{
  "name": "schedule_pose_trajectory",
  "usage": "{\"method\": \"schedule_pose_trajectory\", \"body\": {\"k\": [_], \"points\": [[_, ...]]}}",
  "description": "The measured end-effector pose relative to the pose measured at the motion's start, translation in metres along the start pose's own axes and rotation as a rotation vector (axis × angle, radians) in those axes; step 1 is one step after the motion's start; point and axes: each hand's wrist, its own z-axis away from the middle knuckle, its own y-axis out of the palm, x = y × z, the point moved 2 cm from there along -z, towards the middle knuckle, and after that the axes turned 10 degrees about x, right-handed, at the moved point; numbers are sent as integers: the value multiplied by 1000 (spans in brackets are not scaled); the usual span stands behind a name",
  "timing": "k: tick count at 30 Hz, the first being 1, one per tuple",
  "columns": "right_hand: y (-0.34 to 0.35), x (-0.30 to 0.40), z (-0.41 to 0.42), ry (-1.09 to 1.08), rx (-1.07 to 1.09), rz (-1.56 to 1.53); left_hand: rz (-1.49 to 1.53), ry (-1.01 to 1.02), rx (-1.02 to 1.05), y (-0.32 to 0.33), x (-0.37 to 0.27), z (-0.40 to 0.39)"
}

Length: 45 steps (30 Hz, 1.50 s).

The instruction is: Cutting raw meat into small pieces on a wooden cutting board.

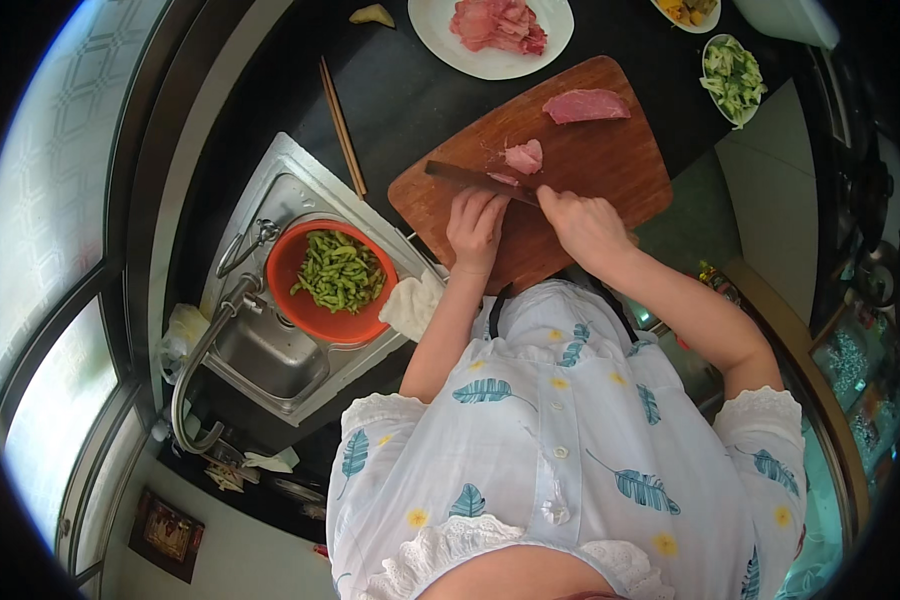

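My right hand point(581, 223) grips the handle of a kitchen knife point(457, 174), whose dark blade points left across the wooden cutting board point(427, 199). My left hand point(476, 229) rests on the board with its fingers curled close to the near side of the blade. Whether meat lies under those fingers is hidden. A thin slice of meat point(503, 179) sits along the blade's far side. Just beyond it are a few pale pink slices point(525, 157) in a small heap. Farther back on the board lies a larger chunk of raw meat point(586, 106).
Sliced meat point(495, 26) fills a white plate point(439, 52) behind the board. Wooden chopsticks point(343, 127) lie left, above the steel sink point(270, 367). An orange basin point(289, 296) there holds edamame pods point(341, 274), beside a white cloth point(412, 307). Chopped green vegetables point(731, 79) stand far right.
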Motion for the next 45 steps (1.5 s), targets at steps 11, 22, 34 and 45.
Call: {"method": "schedule_pose_trajectory", "body": {"k": [11,22,34,45], "points": [[-10,-7,-6,-2,-43,-139,-4,27,3,2,1,1],[-23,12,14,31,53,-2,-41,9,24,3,3,7],[-3,8,3,33,11,-61,-28,-17,19,2,4,6],[-4,-7,-13,7,-52,-150,49,7,31,1,-1,-1]]}}
